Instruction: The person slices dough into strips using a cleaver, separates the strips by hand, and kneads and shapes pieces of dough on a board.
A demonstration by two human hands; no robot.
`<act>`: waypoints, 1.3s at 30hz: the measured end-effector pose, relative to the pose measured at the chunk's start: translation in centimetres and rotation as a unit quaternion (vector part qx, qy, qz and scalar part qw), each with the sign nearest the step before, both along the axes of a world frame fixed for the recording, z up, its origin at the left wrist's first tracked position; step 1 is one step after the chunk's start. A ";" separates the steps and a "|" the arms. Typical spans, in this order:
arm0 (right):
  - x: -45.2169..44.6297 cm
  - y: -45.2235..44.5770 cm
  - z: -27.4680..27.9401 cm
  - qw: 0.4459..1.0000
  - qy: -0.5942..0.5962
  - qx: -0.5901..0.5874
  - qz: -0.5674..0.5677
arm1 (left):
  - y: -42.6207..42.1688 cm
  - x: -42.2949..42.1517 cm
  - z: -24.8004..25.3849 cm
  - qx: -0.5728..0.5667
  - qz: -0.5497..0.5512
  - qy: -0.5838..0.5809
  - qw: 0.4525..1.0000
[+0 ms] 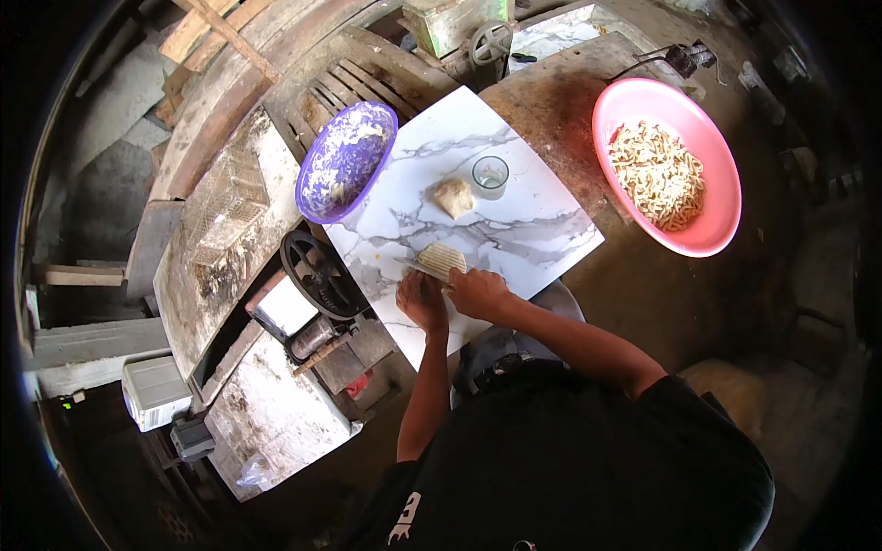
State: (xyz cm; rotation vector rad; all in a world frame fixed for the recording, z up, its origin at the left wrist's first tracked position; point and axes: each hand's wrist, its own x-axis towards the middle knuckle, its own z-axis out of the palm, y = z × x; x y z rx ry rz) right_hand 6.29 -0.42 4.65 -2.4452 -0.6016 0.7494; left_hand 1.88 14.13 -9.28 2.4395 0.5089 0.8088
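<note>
A flat piece of pale dough (pixel 445 256), marked with parallel lines, lies on the marble-patterned board (pixel 542 230). My right hand (pixel 480 294) grips a knife (pixel 411 264), whose blade points left along the dough's near edge. Close against the blade, on its near side, is my left hand (pixel 424 301) with fingers curled; what they hold, if anything, is hidden. Farther up the board sit a lump of dough (pixel 454 197) and a clear drinking glass (pixel 491 174).
A pink basin (pixel 726 207) holding many short dough strips stands at the right. At the board's left edge is a purple basin (pixel 317 165) smeared with dough or flour. A black wheel (pixel 319 275) sits just left of the board, near a wire rack (pixel 230 207).
</note>
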 end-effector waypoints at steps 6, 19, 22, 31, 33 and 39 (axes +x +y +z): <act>-1.6 -3.1 0.5 0.999 0.023 -0.027 -0.012 | -0.3 -0.3 1.2 -0.012 -0.002 -0.036 0.999; -5.3 -9.5 3.4 0.997 0.050 -0.052 -0.011 | -0.9 0.1 2.6 -0.025 0.023 -0.025 0.999; -3.6 -5.6 2.3 0.999 0.031 -0.026 -0.009 | -0.8 0.0 2.3 -0.039 0.017 -0.026 0.999; -1.1 -1.0 -0.2 0.999 0.029 -0.022 -0.008 | 0.5 -0.6 0.5 -0.070 -0.046 0.007 0.996; -1.7 -1.6 -0.2 0.999 0.026 -0.016 -0.015 | 0.0 -0.7 1.1 -0.056 -0.035 -0.019 0.998; -4.3 -7.0 2.4 0.992 0.088 -0.084 -0.022 | -0.4 -0.5 2.3 0.011 -0.003 -0.042 0.999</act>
